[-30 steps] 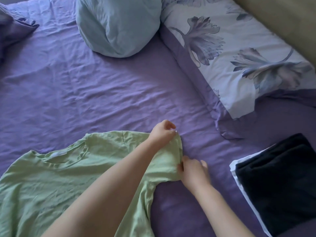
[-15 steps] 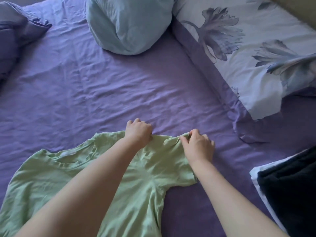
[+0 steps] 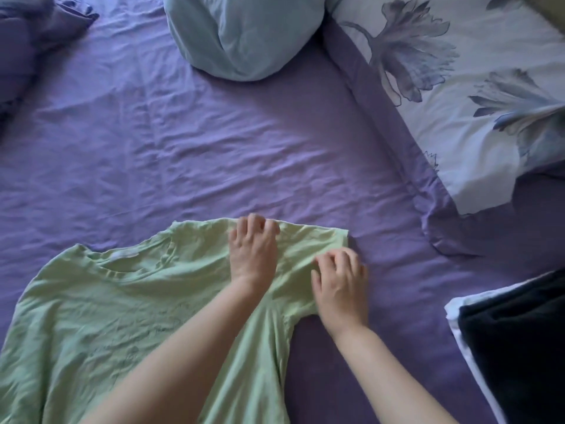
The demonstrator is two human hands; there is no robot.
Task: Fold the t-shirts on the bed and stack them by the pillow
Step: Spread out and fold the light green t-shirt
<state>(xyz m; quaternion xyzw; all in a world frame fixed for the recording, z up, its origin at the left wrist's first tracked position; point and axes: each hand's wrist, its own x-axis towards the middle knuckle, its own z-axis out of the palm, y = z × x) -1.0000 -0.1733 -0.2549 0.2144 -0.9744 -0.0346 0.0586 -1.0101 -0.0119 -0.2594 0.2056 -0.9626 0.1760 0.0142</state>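
A light green t-shirt (image 3: 122, 307) lies spread flat on the purple bed sheet (image 3: 214, 148), collar toward the left, one short sleeve pointing right. My left hand (image 3: 253, 249) rests on the sleeve's upper edge near the shoulder, fingers bent down onto the cloth. My right hand (image 3: 341, 283) lies on the sleeve's outer end, fingers loosely spread on the fabric. Neither hand plainly grips the cloth. A folded stack with a black t-shirt (image 3: 519, 347) on top of a white one (image 3: 458, 319) sits at the right edge, below the floral pillow (image 3: 458, 102).
A pale blue cushion (image 3: 244, 35) sits at the top centre. Bunched purple bedding (image 3: 27, 41) lies at the top left. Wrinkled bare sheet stretches between the shirt and the cushion.
The sleeve, pinched and bunched by both hands before, now lies flattened out to the right. Both hands have let go of their pinch and rest on top of it.
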